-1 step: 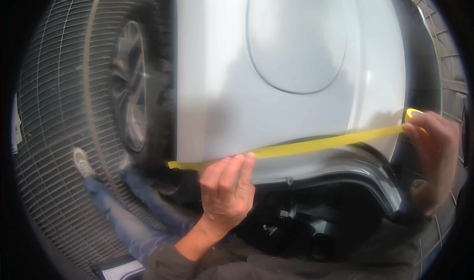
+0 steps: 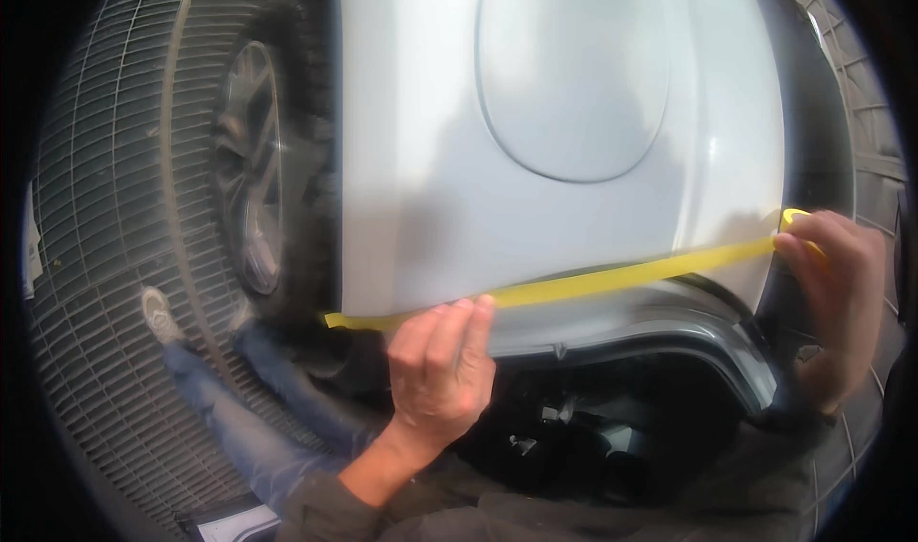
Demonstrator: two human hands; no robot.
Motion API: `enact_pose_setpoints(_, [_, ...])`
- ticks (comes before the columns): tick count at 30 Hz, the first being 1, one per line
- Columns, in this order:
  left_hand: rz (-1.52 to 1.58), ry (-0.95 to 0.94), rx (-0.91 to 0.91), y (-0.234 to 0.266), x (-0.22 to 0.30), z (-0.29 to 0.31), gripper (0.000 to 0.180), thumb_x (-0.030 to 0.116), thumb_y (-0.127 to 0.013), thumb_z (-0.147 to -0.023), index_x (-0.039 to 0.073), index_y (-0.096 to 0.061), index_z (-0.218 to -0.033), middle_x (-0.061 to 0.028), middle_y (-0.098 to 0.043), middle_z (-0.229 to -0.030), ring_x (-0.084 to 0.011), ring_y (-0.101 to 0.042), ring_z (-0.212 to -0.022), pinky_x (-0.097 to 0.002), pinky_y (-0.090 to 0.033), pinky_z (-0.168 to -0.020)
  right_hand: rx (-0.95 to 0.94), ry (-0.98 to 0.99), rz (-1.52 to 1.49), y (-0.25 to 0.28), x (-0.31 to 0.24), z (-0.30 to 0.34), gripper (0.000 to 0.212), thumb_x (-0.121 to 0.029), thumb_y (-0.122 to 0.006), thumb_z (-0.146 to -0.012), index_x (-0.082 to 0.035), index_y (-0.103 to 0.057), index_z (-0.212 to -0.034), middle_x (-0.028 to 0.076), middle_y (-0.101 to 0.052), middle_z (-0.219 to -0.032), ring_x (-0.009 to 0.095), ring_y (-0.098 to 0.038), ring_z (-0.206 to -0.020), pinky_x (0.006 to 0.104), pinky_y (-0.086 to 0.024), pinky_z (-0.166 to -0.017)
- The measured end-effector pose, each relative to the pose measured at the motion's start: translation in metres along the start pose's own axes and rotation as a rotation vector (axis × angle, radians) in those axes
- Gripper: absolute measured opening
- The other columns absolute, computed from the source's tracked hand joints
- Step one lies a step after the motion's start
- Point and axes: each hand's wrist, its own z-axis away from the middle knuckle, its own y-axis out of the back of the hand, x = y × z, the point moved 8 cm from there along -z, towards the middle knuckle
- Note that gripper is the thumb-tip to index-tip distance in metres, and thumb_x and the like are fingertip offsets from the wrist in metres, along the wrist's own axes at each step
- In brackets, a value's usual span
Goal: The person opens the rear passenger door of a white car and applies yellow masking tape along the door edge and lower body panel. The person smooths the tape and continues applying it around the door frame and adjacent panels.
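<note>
A strip of yellow masking tape [image 2: 612, 278] runs along the lower edge of a silver car body panel [image 2: 430, 198], beside the door opening. Its free end sticks out past the panel's left edge. My left hand [image 2: 440, 365] is closed at the strip, fingers together and tips pressing on it; its thumb is hardly visible. At the far right, my right hand [image 2: 841, 274] grips the tape roll [image 2: 799, 219] between thumb and fingers. The strip stretches taut between the two hands. Most of the roll is hidden behind my fingers.
Left of the panel stands a dark tyre with a spoked wheel [image 2: 253, 169]. A rounded fuel flap outline [image 2: 583, 178] marks the panel. Below the strip lies the dark door opening [image 2: 583, 427]. Floor grating [image 2: 105, 207] spreads at the left, with my shoe [image 2: 161, 314] on it.
My right hand, with the tape roll, has shifted very slightly left. My left hand stays in place on the strip.
</note>
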Motion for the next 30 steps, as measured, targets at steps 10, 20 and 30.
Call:
enact_pose_setpoints(10, [0.022,-0.081,-0.013,-0.007,0.016,-0.02,0.057,-0.009,-0.071,-0.074,-0.001,-0.068,-0.13,-0.0098,-0.058,-0.122,-0.028,-0.054,-0.112,-0.0393,-0.046,-0.092,-0.038,-0.057,-0.006,-0.019,0.012,-0.007,0.013,-0.013,-0.078,-0.093,-0.002,-0.073,-0.088,0.013,-0.077,-0.086,0.021,-0.077,-0.075,0.0278,-0.062,-0.07])
enact_pose_setpoints(20, [0.052,-0.072,-0.02,-0.006,0.02,-0.027,0.051,-0.007,-0.072,-0.077,-0.001,-0.069,-0.127,-0.0087,-0.058,-0.123,-0.0254,-0.054,-0.111,-0.0375,-0.046,-0.092,-0.093,-0.084,-0.056,-0.016,0.012,0.001,0.012,-0.01,-0.079,-0.092,-0.002,-0.072,-0.085,0.014,-0.076,-0.084,0.021,-0.076,-0.073,0.0279,-0.062,-0.068])
enact_pose_setpoints(30, [0.0,-0.089,-0.014,-0.01,0.026,-0.031,0.04,0.001,-0.076,-0.085,0.002,-0.073,-0.125,-0.004,-0.06,-0.123,-0.0192,-0.054,-0.112,-0.0332,-0.047,-0.091,-0.035,-0.01,-0.013,-0.01,0.004,0.002,0.014,-0.013,-0.08,-0.091,-0.002,-0.072,-0.086,0.014,-0.075,-0.082,0.021,-0.075,-0.07,0.0285,-0.061,-0.068])
